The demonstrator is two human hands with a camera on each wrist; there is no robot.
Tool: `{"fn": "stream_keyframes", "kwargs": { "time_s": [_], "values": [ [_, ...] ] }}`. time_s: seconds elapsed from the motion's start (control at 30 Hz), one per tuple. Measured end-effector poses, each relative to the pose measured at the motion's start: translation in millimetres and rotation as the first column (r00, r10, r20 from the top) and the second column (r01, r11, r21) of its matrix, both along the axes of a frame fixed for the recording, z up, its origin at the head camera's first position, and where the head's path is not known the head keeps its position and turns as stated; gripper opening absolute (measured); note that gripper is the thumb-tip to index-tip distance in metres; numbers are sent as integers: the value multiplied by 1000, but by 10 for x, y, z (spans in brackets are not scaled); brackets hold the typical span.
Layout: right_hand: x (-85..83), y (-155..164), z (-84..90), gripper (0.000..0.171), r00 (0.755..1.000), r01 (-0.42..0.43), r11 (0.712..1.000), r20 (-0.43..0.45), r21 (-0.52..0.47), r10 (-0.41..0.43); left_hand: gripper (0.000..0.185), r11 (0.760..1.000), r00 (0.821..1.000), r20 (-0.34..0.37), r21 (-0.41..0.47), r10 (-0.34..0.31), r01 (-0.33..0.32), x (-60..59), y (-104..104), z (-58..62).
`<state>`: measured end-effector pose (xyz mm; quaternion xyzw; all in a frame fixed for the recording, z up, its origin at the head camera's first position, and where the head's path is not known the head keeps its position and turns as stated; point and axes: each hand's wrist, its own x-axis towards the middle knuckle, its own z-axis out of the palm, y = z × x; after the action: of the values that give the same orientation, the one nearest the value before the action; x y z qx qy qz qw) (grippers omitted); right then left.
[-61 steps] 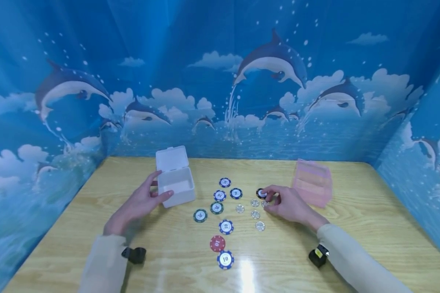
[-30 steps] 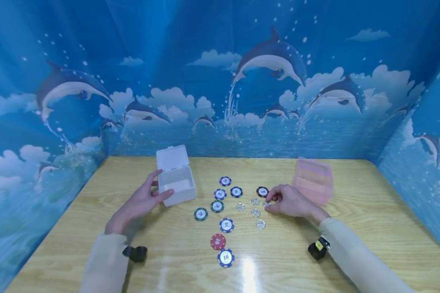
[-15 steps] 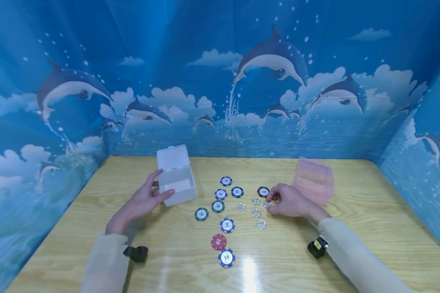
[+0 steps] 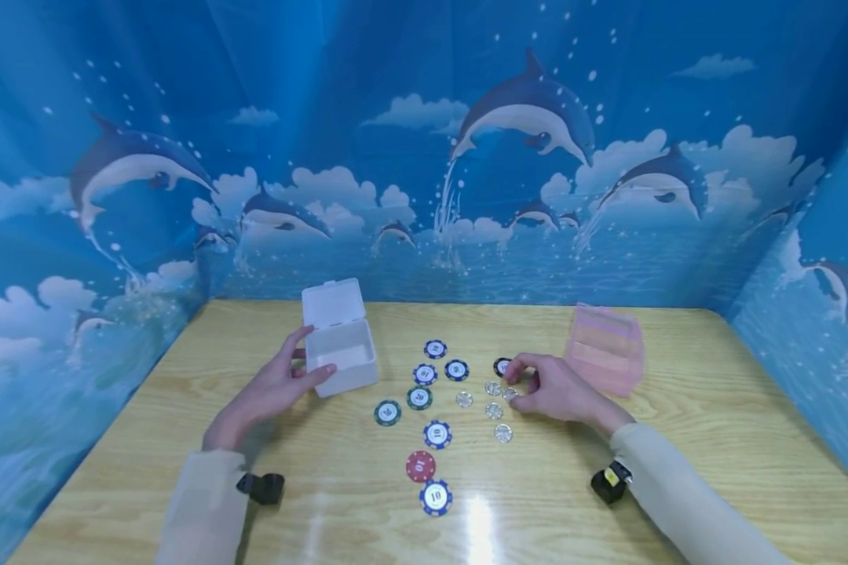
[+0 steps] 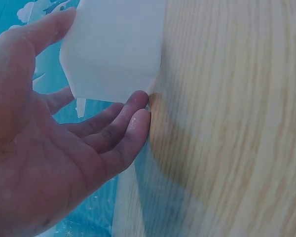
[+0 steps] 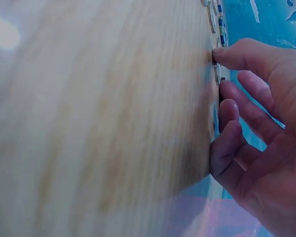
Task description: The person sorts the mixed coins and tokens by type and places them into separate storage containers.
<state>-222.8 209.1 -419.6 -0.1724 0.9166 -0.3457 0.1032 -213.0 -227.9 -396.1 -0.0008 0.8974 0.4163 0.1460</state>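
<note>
left hand [image 4: 272,391]: fingers nearly straight, thumb on the near side of the white box [image 4: 340,357] and fingertips [image 5: 138,106] against its far wall, steadying it; palm down on the table [image 4: 678,439].
white box: open, lid tipped up behind it, sits on the left half of the table, well apart from the pink box [image 4: 605,350].
right hand [image 4: 554,388]: fingers curled down over the black chip [image 4: 502,366]; index fingertip touching it, thumb down beside the clear chip [image 4: 510,393]. Actual pinch vs. just touching: cannot tell; right wrist view is too edge-on.
black chip: flat on the table, top of the right-hand column, partly hidden by the fingers.
clear chips: four more in a loose cluster just left of and below the right hand [image 4: 493,410].
coloured chips: three blue near the white box [image 4: 434,349], two green [image 4: 418,398], a blue [image 4: 436,434], a red [image 4: 420,466], another blue nearest the viewer [image 4: 435,497].
pink box: translucent, lying just beyond the right hand, near the right side.
backdrop: blue dolphin sheet [image 4: 523,118] on three sides.
</note>
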Motion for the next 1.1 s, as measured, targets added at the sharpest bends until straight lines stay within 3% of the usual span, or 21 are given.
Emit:
{"fn": "stream_keyframes", "kwargs": {
  "time_s": [0.57,1.1],
  "values": [
    [-35,-19,75,26,996,-11,1000,91,-12,12,97,1000,1000,-3,8,-7,7,4,-3,-10],
    [-22,-26,65,17,993,-19,1000,112,-22,21,99,1000,1000,4,18,-12,12,-16,-10,-13]
  ]
}}
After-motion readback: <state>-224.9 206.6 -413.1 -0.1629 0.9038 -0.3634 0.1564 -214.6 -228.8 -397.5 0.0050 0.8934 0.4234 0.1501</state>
